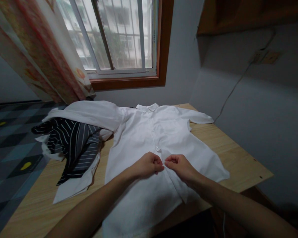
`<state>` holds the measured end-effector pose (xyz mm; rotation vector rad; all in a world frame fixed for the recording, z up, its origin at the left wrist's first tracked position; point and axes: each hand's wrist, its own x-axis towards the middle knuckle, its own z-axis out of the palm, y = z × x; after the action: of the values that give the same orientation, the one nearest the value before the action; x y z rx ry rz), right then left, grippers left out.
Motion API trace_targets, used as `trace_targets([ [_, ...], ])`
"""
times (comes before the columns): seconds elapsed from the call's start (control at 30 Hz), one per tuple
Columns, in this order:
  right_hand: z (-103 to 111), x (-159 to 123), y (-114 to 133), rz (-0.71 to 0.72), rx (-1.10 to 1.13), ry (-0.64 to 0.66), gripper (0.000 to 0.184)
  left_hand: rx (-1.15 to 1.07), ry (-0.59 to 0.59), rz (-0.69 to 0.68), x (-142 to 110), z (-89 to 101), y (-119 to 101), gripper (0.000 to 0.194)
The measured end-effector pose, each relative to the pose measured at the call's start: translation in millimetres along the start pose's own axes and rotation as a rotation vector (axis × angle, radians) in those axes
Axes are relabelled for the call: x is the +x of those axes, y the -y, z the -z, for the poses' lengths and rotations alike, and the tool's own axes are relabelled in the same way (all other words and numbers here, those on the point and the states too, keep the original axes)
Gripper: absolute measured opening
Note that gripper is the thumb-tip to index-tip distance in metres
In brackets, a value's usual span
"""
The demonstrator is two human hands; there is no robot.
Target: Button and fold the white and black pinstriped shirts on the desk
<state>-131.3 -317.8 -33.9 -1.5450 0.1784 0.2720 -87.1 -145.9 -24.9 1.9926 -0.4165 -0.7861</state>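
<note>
A white button-up shirt [149,138] lies flat on the wooden table [240,155], collar toward the window, its front placket running down the middle. My left hand [147,164] and my right hand [180,166] meet at the placket just below a visible button [157,147]. Both hands are closed in a pinch on the shirt's front edges, fingertips almost touching each other. The shirt's right sleeve [198,117] is spread toward the wall. Its hem hangs over the table's near edge.
A pile of clothes lies to the left: a black striped garment [72,142] between white garments [89,112]. A curtain [39,49] hangs by the window [114,36]. A wall with a cable [233,89] runs close along the table's right side.
</note>
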Motion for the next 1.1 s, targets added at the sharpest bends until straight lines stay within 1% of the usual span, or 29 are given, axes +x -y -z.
trace_targets([
  [0.1, -1.3, 0.9, -2.8, 0.011, -0.011, 0.003, 0.017, -0.059, -0.027, 0.039, 0.5, 0.3, -0.4, 0.019],
  [0.23, 0.3, 1.0, -2.4, -0.003, 0.011, 0.018, 0.018, -0.159, -0.033, 0.084, -0.9, 0.4, -4.9, 0.016],
  [0.43, 1.1, 1.5, -7.9, -0.018, 0.046, -0.010, 0.024, -0.170, -0.017, 0.049, 1.7, 2.0, -2.5, 0.015],
  [0.53, 1.4, 2.2, -9.9, -0.025, 0.047, -0.018, 0.027, -0.167, -0.014, 0.058, 2.4, 1.8, -1.4, 0.015],
  [0.67, 2.8, 2.2, -10.6, 0.013, 0.008, -0.002, 0.026, -0.128, -0.029, 0.098, 0.5, 1.7, -3.8, 0.013],
  [0.8, 5.0, 2.2, -10.6, 0.069, -0.034, 0.040, 0.021, -0.166, -0.034, 0.132, -0.5, 1.0, -5.6, 0.013],
  [0.97, 6.7, 4.3, -6.4, -0.013, 0.005, 0.095, 0.015, -0.300, -0.027, 0.200, 2.7, -2.4, -3.7, 0.019],
  [1.1, 4.9, 8.7, -2.2, 0.012, -0.024, 0.115, 0.012, -0.400, -0.004, 0.221, 4.4, -4.8, 1.2, 0.019],
])
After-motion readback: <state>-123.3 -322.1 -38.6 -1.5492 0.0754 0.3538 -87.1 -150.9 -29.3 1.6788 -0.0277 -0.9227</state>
